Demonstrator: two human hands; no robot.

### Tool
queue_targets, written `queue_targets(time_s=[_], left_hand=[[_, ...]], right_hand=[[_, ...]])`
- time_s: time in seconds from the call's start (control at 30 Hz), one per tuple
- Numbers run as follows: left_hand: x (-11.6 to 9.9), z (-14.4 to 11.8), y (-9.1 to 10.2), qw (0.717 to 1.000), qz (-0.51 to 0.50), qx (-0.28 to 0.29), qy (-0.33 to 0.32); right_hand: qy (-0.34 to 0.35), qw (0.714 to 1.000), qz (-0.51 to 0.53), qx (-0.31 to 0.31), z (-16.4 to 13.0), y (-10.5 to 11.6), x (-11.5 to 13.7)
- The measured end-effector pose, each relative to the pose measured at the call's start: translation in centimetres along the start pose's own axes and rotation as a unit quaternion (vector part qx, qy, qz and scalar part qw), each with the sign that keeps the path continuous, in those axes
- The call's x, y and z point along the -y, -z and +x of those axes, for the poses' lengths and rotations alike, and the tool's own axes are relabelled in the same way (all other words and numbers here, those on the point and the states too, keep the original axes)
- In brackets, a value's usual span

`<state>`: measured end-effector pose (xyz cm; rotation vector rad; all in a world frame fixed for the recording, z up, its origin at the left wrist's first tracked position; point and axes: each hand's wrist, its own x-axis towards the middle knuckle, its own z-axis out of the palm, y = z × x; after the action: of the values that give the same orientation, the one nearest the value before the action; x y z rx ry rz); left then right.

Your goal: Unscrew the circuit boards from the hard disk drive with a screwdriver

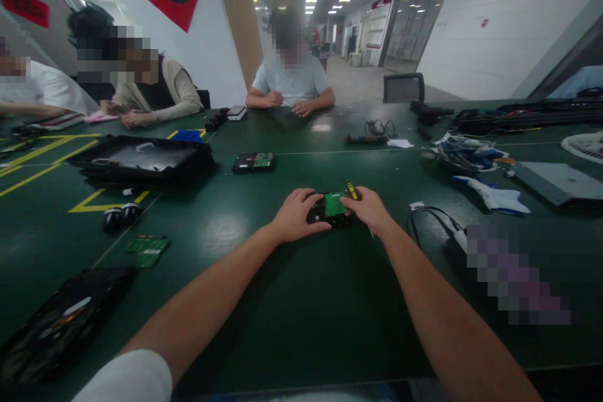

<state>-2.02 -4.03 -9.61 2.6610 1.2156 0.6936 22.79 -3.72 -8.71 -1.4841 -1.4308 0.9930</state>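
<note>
On the green tabletop in front of me lies a black hard drive (316, 212) with a green circuit board (335, 205) on its upper face. My left hand (299, 213) grips the drive's left side, thumb along the near edge and fingers over the far edge. In my right hand (369, 208) is a screwdriver (352, 190), its yellow and black handle sticking up past the fingers and a thin shaft showing below the hand. The right thumb and fingertips rest at the board's right edge.
A second drive (254, 162) lies farther off, left of a person's hands across the table. Black trays (141, 157), loose circuit boards (147, 250) and a black casing (66, 320) lie leftward. Cables (431, 210), a grey metal box (560, 182) and blue-white gloves (492, 195) are rightward.
</note>
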Motion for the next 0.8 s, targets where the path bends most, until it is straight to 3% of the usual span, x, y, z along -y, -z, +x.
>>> queue_targets(time_s=[0.17,0.4,0.8], left_hand=[[-0.04,0.03,0.05,1.000,-0.004,-0.003,0.003],[-0.18,0.02,0.21,1.000,-0.004,0.004,0.004],[0.00,-0.05,0.22,1.000,0.018,0.005,-0.019]], right_hand=[[0.010,1.000,0.026,0.008,0.19,0.04,-0.37],[0.027,0.997,-0.078,-0.006,-0.19,-0.25,-0.32],[0.033,0.997,-0.066,0.000,-0.04,-0.31,-0.70]])
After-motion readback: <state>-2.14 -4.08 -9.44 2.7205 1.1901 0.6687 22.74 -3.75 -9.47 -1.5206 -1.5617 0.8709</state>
